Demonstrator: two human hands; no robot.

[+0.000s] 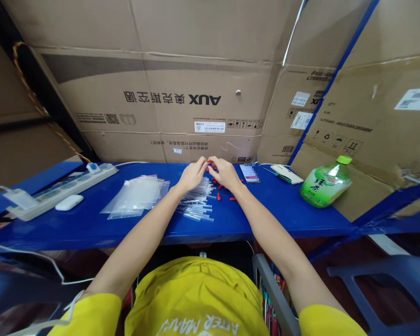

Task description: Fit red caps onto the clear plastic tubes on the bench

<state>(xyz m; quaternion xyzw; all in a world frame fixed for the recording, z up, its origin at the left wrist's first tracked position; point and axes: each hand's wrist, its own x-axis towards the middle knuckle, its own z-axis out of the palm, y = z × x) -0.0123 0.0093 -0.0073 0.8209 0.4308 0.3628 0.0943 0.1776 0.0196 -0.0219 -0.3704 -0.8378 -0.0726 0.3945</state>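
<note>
At the back of the blue table, my left hand point(193, 174) and my right hand point(225, 171) meet fingertip to fingertip, both closed in a pinch. A small red plastic piece point(210, 162) shows at the fingertips of my right hand. Whatever my left fingertips hold is hidden. Beneath and in front of my left hand lies a loose pile of thin clear plastic tubes point(196, 205). Several small red pieces, one of them a red cap-like piece point(219, 197), are scattered under and beside my right hand. Clear plastic bags point(136, 196) lie stacked left of the tubes.
A power strip point(66, 189) and a white earphone case point(69, 202) lie on the left. To the right are a phone point(249, 173), a green-handled screwdriver point(282, 177) against a white object point(290, 173), and a green tea bottle point(325, 184). Cardboard point(175, 112) walls the back.
</note>
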